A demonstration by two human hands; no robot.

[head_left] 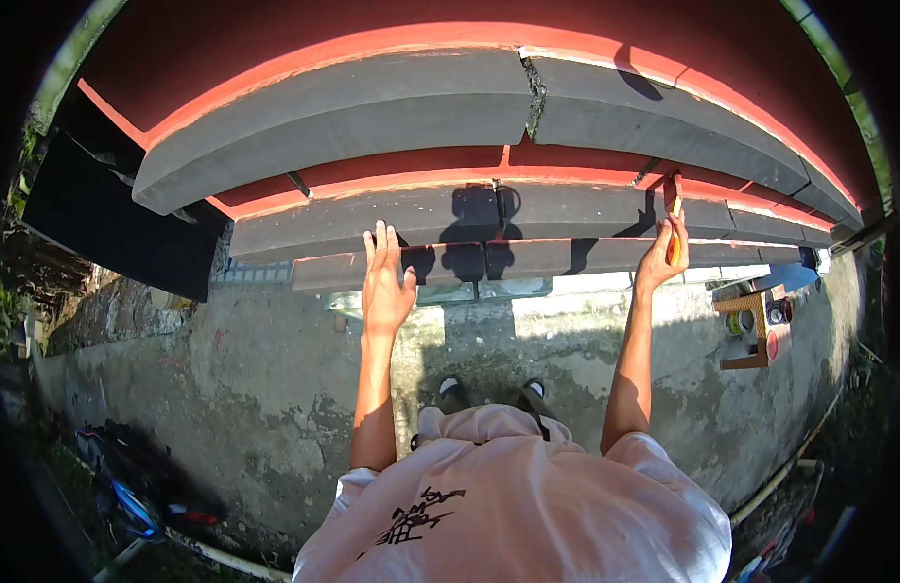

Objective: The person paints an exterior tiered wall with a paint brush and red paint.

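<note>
My right hand (661,255) is closed round a paintbrush (674,199) with an orange-yellow handle. The brush's reddish end points up toward the red strip (605,167) between two dark grey ledges; whether it touches is hard to tell. Over at the left, my left hand (384,291) holds nothing. Its fingers are stretched out, with their tips over the face of the lower grey ledge (324,222). The upper grey ledge (372,102) has a jagged vertical crack near its middle, and red paint borders it above.
Under the ledges, a pale greenish surface (513,288) shows in part. A tan stool (758,325) at the right bears several paint cans. A dark panel (120,214) hangs at the far left, above worn concrete floor (265,360). Blue and dark items (134,505) lie lower left.
</note>
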